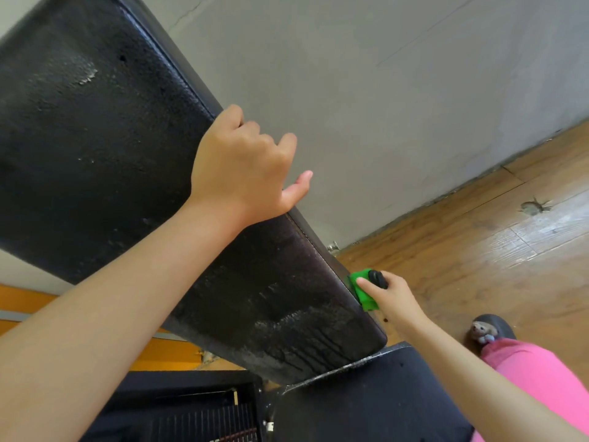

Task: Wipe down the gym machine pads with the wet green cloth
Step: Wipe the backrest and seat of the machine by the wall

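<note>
A long black back pad (105,148) runs tilted from top left down to the lower middle, its surface shiny with wet streaks near the lower end. My left hand (245,167) grips the pad's right edge, fingers curled over behind it and thumb sticking out. My right hand (393,298) holds the wet green cloth (363,290) against the pad's lower right side edge; a small black knob (377,279) sits by my fingers. A black seat pad (366,397) lies below the back pad.
A grey wall (382,90) stands right behind the pad. Wooden floor (478,250) spreads to the right, with a gouge in it. My pink trouser leg (538,371) and a dark slipper with a plush toy (484,331) are at lower right. Black machine frame at bottom left.
</note>
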The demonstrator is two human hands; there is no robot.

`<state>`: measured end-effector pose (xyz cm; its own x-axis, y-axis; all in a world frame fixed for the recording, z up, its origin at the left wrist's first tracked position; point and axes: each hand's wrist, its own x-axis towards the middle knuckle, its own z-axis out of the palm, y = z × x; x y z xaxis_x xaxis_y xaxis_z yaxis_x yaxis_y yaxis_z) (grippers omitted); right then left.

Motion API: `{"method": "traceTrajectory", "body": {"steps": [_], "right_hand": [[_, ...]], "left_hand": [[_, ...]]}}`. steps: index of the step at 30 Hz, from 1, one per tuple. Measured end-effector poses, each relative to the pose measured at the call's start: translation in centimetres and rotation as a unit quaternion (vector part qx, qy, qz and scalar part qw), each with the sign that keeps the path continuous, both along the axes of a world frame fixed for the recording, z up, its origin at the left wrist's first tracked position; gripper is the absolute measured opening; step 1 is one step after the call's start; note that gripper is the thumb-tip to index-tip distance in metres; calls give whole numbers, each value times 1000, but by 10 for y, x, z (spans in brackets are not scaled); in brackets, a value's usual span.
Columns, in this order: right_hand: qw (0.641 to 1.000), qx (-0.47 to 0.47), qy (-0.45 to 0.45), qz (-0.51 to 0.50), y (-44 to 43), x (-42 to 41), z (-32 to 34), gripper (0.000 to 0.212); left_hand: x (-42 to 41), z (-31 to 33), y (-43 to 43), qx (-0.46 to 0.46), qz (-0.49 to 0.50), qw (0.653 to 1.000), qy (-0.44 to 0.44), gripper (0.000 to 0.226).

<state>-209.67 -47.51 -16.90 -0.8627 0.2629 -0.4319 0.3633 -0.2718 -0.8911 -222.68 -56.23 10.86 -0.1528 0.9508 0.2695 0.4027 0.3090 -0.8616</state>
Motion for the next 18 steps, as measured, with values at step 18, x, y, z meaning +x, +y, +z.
{"method": "traceTrajectory", "body": {"steps": [18], "right_hand": [[986, 76, -135, 63, -3, 15, -96, 30]], "left_hand": [[0, -2, 1, 11, 10, 1000, 0, 47]]}}
